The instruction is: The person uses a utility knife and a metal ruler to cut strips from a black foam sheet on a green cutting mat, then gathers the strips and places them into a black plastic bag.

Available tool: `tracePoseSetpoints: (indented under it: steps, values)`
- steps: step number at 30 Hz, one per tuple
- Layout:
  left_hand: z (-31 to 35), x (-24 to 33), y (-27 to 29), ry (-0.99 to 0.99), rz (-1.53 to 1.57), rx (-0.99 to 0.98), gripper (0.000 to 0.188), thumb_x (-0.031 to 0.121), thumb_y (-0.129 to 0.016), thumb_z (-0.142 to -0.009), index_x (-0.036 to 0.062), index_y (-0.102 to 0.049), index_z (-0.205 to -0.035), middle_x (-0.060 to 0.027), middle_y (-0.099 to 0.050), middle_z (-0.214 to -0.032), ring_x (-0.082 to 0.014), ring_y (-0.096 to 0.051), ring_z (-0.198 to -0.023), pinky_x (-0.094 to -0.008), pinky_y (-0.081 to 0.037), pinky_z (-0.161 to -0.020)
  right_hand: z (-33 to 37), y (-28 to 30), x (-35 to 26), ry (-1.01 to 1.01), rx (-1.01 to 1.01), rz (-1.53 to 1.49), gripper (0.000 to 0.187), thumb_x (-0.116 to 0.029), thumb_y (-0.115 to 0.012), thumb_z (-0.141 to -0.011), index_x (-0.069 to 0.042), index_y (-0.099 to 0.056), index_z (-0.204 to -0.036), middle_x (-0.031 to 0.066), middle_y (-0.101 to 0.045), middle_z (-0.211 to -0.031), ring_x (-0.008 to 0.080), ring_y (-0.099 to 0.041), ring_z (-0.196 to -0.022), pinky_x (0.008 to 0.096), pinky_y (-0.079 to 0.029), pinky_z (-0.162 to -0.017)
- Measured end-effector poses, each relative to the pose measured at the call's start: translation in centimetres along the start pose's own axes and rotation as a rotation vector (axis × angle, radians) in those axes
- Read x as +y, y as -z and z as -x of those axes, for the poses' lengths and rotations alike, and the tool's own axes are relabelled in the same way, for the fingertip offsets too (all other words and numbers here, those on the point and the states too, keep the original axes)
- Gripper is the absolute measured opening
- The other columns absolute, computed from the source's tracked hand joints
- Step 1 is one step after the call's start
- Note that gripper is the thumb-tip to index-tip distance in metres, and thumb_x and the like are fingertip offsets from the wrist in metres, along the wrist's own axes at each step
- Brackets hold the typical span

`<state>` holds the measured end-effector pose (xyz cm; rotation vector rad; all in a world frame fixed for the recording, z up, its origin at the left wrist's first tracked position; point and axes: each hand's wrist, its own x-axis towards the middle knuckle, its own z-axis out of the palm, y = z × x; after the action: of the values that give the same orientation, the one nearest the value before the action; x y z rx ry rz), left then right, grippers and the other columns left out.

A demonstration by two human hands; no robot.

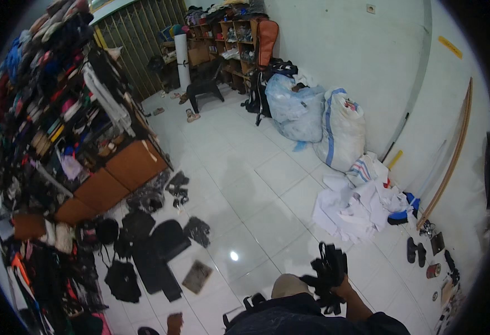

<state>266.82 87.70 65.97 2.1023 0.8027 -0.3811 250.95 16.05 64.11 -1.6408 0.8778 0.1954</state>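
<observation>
At the lower right, my right hand point(343, 287) is closed on a bundle of black straps point(330, 268). The bundle stands up in loops above the hand, and part of it hangs down beside my dark clothing. It hides most of the fingers. My left hand point(175, 322) shows only in part at the bottom edge, left of my body, small and dark. Its fingers cannot be made out. Nearest to it on the floor is a flat, brownish-grey square piece point(197, 277), with black sheet material point(158, 259) lying just beyond.
Tall shelves point(60, 111) packed with rolls and fabric fill the left. Black bags point(123, 282) lie on the floor. White cloth point(351, 209), a stuffed white sack point(340, 131) and a bluish plastic bag point(295, 109) line the right wall. Farther back is a black chair point(206, 86).
</observation>
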Motion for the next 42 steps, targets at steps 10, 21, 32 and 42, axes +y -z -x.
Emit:
tracePoseSetpoints:
  steps: [10, 21, 32, 42]
  values:
    - [-28.9, 35.0, -7.4, -0.399, 0.507, -0.149, 0.018, 0.019, -0.065, -0.094, 0.0042, -0.064, -0.104, -0.0005, -0.060, -0.085, -0.0095, -0.055, -0.069, -0.0266, -0.045, -0.060, -28.0, -7.9, -18.5, -0.644, -0.103, 0.384, 0.098, -0.025, -0.083, -0.070, 0.006, -0.027, -0.145, 0.0206, -0.064, -0.116, 0.0306, -0.065, -0.109, 0.0418, -0.052, -0.096]
    - [-45.9, 48.9, -18.0, 0.299, -0.041, -0.332, 0.024, 0.022, -0.064, -0.096, 0.0043, -0.064, -0.111, -0.0046, -0.063, -0.094, -0.0127, -0.059, -0.081, -0.0316, -0.049, -0.069, -73.9, -21.3, -59.8, 0.159, -0.021, 0.401, 0.109, -0.005, -0.082, -0.069, -0.007, -0.014, -0.154, 0.0243, -0.053, -0.134, 0.0329, -0.059, -0.118, 0.0423, -0.053, -0.096]
    - [-88.3, 97.6, -9.4, -0.349, 0.221, -0.151, 0.032, 0.025, -0.064, -0.097, 0.0007, -0.063, -0.118, -0.0059, -0.065, -0.105, -0.0164, -0.060, -0.097, -0.0347, -0.049, -0.085, -90.6, -39.8, -76.4, 0.055, -0.088, 0.135, 0.113, -0.012, -0.087, -0.060, -0.003, -0.019, -0.150, 0.0205, -0.054, -0.132, 0.0336, -0.057, -0.120, 0.0421, -0.051, -0.100]
    - [-113.9, 106.9, -12.6, 0.039, 0.307, -0.098, 0.037, 0.028, -0.063, -0.097, -0.0026, -0.063, -0.118, -0.0093, -0.065, -0.102, -0.0188, -0.059, -0.092, -0.0346, -0.048, -0.085, -120.1, -52.9, -101.1, -0.530, -0.204, 0.458, 0.116, -0.037, -0.082, -0.080, -0.009, -0.003, -0.160, 0.0330, -0.041, -0.146, 0.0396, -0.056, -0.123, 0.0555, -0.050, -0.097]
